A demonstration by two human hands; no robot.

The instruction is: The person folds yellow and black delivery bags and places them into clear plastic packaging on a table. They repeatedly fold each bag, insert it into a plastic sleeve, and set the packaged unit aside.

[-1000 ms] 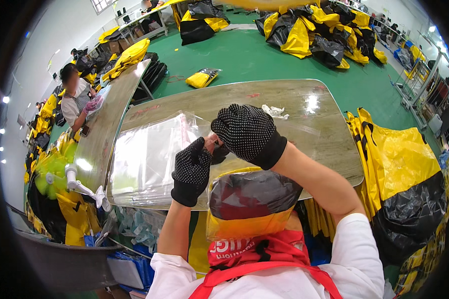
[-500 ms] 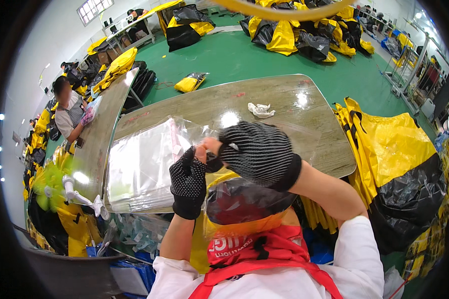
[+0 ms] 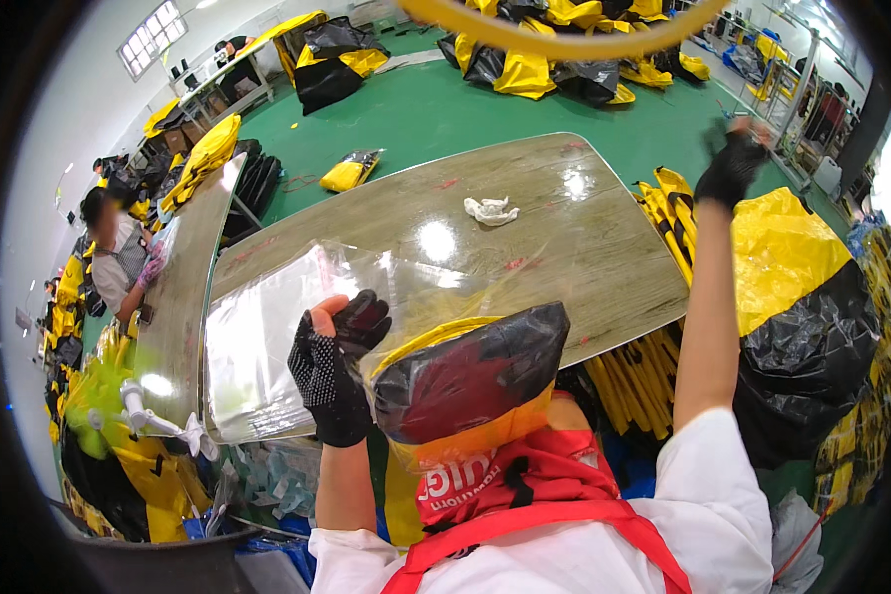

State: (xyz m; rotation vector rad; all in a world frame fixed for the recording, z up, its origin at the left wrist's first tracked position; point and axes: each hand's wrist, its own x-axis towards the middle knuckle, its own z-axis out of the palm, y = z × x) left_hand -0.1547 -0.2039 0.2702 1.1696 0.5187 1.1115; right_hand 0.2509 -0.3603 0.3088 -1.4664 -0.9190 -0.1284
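Observation:
A clear plastic bag (image 3: 458, 394) holding a folded black and yellow item leans against my red apron at the table's near edge. Its transparent film spreads upward over the tabletop. My left hand (image 3: 335, 361), in a black dotted glove with a bare thumb tip, is beside the bag's left edge, thumb and fingers apart. Whether the fingers touch the film I cannot tell. Out to the far right, my right hand (image 3: 733, 166) is raised away from the bag, blurred, with bare fingertips showing. Flat clear bags (image 3: 257, 342) lie in a stack under and left of my left hand.
A crumpled white piece (image 3: 491, 211) lies on the wood-patterned table (image 3: 554, 252). Yellow and black bags (image 3: 797, 297) are piled at the right. A green fan (image 3: 99, 406) stands at lower left. Across the side table is a co-worker (image 3: 119, 247).
My hands have parted: the right one has swung up and far right from beside the left. The filled bag now sits more tilted, its right end higher.

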